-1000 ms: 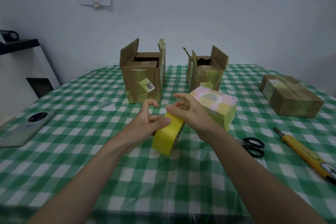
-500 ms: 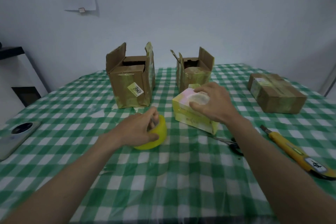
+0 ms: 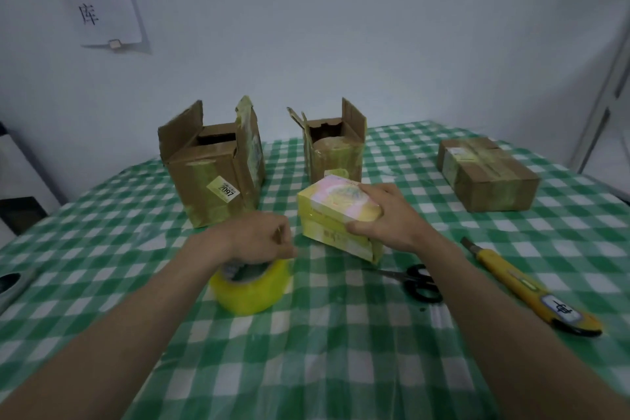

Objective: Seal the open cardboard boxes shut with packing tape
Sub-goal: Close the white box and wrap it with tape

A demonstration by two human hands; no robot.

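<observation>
A yellow packing tape roll [image 3: 250,286] lies flat on the green checked tablecloth [image 3: 306,351]. My left hand [image 3: 259,239] sits on its top rim with the fingers pinched together at the far edge. My right hand [image 3: 385,215] grips the top right corner of a small yellow and pink box [image 3: 327,211], which is closed and slightly tilted. Behind them stand two open cardboard boxes with flaps up, a larger box [image 3: 211,177] on the left and a smaller box [image 3: 335,150] on the right.
A closed, taped cardboard box [image 3: 487,174] lies at the far right. Black scissors [image 3: 416,281] and a yellow utility knife [image 3: 525,286] lie right of my right forearm. A phone [image 3: 10,283] sits at the left edge. A white wall rises behind the table.
The tape roll, held upright in both hands before, has been laid flat under my left hand. My right hand moved off it onto the small yellow and pink box.
</observation>
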